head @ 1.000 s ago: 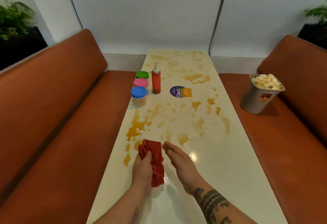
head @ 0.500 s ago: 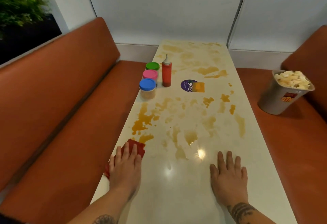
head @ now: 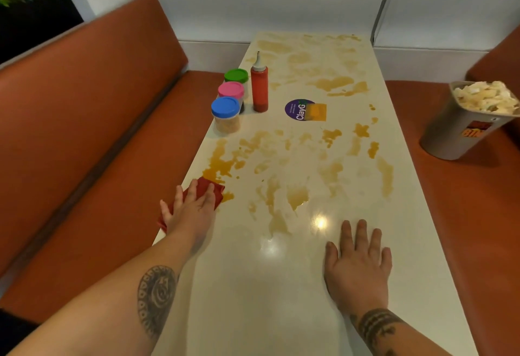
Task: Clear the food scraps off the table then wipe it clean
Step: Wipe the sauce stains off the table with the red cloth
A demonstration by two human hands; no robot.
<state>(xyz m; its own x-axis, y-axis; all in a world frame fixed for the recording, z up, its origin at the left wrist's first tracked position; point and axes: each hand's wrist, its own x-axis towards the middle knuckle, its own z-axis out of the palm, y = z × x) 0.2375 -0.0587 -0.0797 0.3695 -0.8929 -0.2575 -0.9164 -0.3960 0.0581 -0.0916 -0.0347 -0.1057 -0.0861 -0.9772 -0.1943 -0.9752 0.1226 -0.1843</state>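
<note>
Grey bin (head: 450, 136), on the seat ahead-right of the right hand (head: 357, 263): heaped with pale scraps (head: 484, 98). Ahead of the left hand (head: 191, 210): blue-lidded jar (head: 225, 116) holding yellowish stuff, full red squeeze bottle (head: 259, 88). Left hand flat, fingers spread, pressing red cloth (head: 215, 191). Right hand flat on table (head: 253, 299). Cloth has slid forward since, now touching orange stain (head: 218, 163).
</note>
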